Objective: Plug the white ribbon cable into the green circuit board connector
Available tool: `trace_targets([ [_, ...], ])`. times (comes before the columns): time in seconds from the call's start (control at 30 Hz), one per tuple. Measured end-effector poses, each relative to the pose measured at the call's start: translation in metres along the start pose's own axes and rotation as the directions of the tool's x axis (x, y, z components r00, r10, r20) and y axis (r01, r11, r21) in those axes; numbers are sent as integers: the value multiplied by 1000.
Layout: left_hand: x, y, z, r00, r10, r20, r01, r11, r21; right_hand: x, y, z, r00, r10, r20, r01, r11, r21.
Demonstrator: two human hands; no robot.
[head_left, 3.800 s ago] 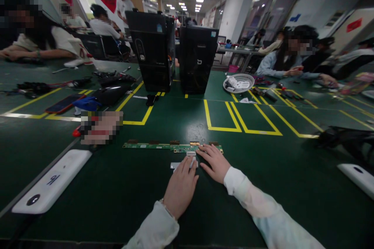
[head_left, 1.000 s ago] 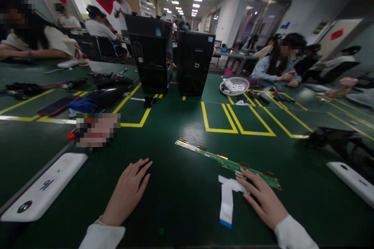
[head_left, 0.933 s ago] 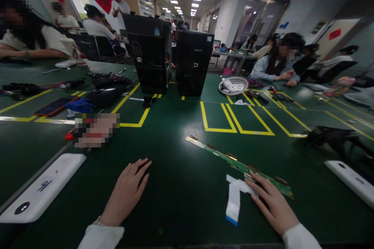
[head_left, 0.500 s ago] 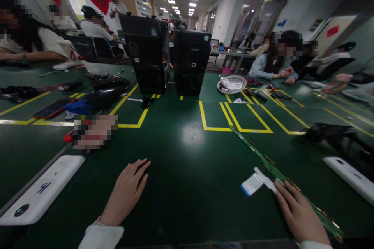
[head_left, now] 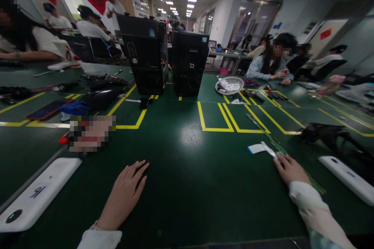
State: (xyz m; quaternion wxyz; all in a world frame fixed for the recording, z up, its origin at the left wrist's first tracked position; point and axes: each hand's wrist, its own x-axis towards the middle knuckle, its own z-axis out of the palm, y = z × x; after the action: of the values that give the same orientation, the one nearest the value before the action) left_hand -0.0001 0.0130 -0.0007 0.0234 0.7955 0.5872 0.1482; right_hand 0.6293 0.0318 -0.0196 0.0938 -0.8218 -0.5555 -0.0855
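Observation:
My left hand (head_left: 125,190) lies on the green table (head_left: 187,194) at the lower left, fingers spread and holding nothing. At the right, my right hand (head_left: 291,168) is closed on a long, thin green circuit strip (head_left: 279,148), its fingers over the strip's middle. The strip runs slantwise from the yellow tape lines down toward the near right; my hand hides part of it. A white flat cable (head_left: 257,148) with a blue end sticks out to the left of the strip, beside my right fingertips.
Two black computer towers (head_left: 142,54) (head_left: 189,62) stand at the back centre. A white basket (head_left: 230,85) is right of them. White devices (head_left: 39,194) (head_left: 347,179) lie at both sides. People sit around.
My right hand has pushed away from me across the table, and the circuit strip and white cable have moved forward with it. My left hand stays nearly in place.

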Motion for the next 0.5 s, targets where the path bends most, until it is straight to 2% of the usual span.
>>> trace_targets([
  [0.1,0,-1,1,1000,0,10,0,1000,6,17,-14,-15,973,191,128,-190,982,-19],
  [0.17,0,-2,2,1000,-1,6,1,1000,5,24,-25,-26,954,255,154,-255,967,-21],
  [0.33,0,-1,1,1000,2,-14,-2,1000,-3,35,-41,-42,948,269,171,-273,962,2],
  [0.5,0,0,1,1000,1,-13,-1,1000,8,41,-46,-38,931,335,148,-336,942,-17],
])
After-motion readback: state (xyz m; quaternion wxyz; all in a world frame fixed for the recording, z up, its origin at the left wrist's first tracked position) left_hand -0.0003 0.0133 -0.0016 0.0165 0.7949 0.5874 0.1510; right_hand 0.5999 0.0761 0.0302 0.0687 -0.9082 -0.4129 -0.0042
